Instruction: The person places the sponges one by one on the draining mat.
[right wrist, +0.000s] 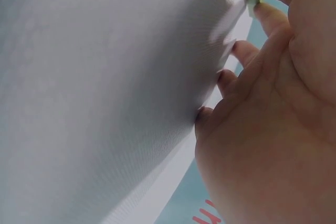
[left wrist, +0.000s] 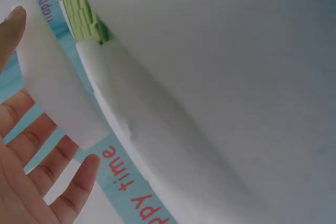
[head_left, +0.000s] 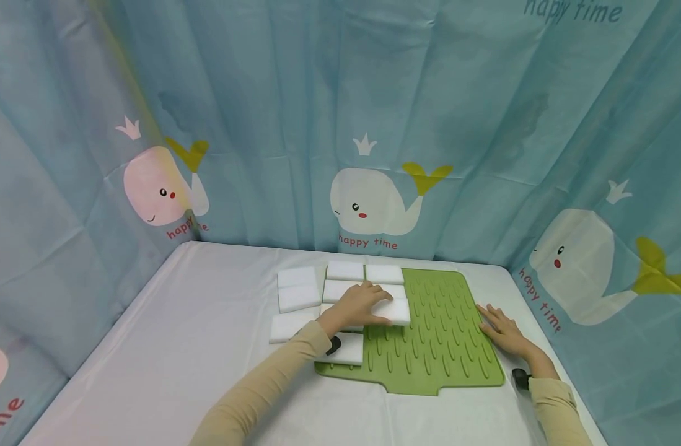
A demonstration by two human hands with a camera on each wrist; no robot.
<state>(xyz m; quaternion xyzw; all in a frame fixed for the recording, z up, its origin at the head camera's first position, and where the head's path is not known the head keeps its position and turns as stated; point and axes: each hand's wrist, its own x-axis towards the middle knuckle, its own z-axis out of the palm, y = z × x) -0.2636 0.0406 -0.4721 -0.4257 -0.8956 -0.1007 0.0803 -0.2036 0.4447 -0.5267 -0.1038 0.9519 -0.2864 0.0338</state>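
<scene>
My left hand [head_left: 362,303] grips a white sponge block [head_left: 397,311] between thumb and fingers, over the green mat [head_left: 429,347] with raised drop-shaped ridges. In the left wrist view, the held block [left wrist: 58,77] stands tilted between the thumb and the spread fingers. Several similar white blocks lie in rows on the mat's left part, including one block [head_left: 348,348] partly under the left wrist. My right hand [head_left: 506,334] rests on the table by the mat's right edge, fingers extended. The right wrist view shows its fingertips [right wrist: 244,51] on the white cloth and the thumb close to the mat's edge.
Beside the mat, on its left, lie more white blocks [head_left: 298,297]. White cloth covers the table [head_left: 178,347]. A blue curtain [head_left: 284,124] printed with whales hangs along the back and both sides.
</scene>
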